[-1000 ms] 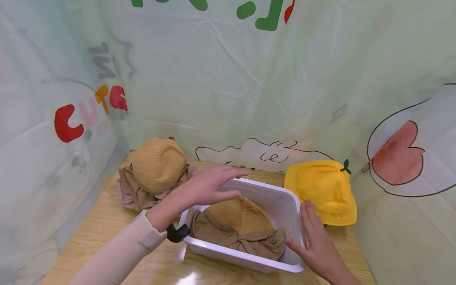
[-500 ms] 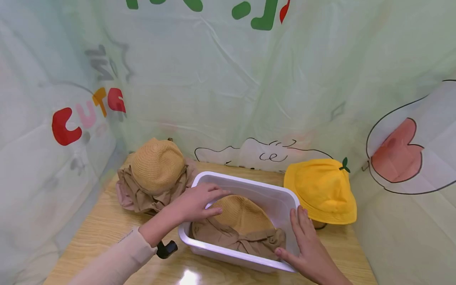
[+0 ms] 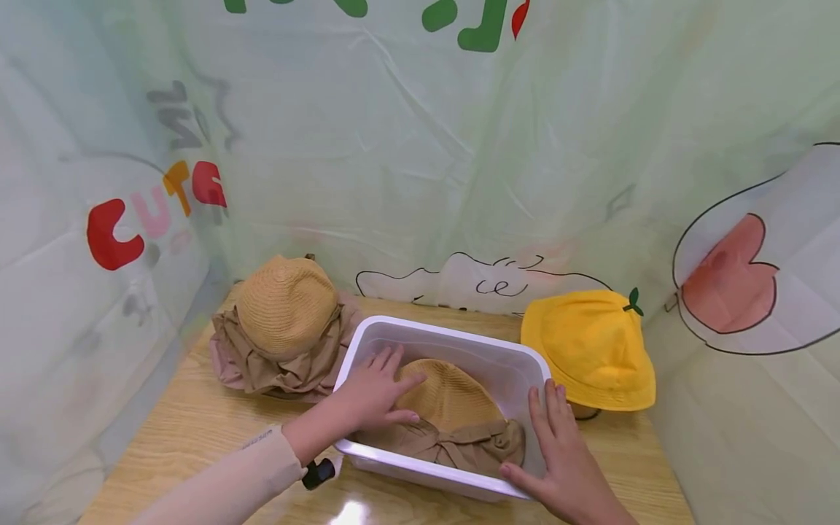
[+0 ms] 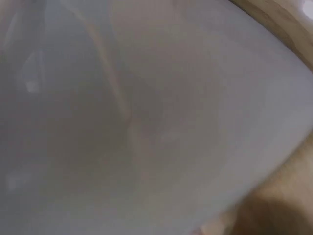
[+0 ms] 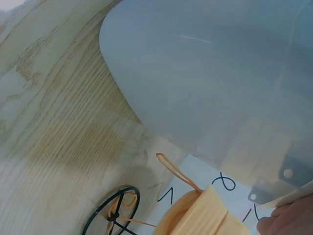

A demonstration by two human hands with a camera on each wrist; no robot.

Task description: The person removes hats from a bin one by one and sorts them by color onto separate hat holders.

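Note:
A white plastic bin (image 3: pixel 453 339) stands on the wooden table. Inside lies a straw hat (image 3: pixel 446 394) with a brown cloth brim and a tied bow. My left hand (image 3: pixel 374 397) reaches over the bin's left rim, fingers spread above the hat's left side, holding nothing. My right hand (image 3: pixel 561 456) rests at the right rim with straight fingers along it and the thumb toward the inside. In the right wrist view, only some fingers of that hand (image 5: pixel 288 218) show at the bin's edge. The left wrist view is filled by the bin's pale outer wall (image 4: pixel 161 122).
Left of the bin sits another straw hat (image 3: pixel 285 306) on bunched brown and pinkish cloth. At the right is a yellow hat (image 3: pixel 590 343) with a green sprout, and a black wire stand (image 5: pixel 115 215) shows beside it. Printed fabric (image 3: pixel 420 182) walls the table's back and sides.
My left hand has come down and over the bin's left rim, its fingers now spread over the hat. The right hand has shifted slightly left along with the bin's right end.

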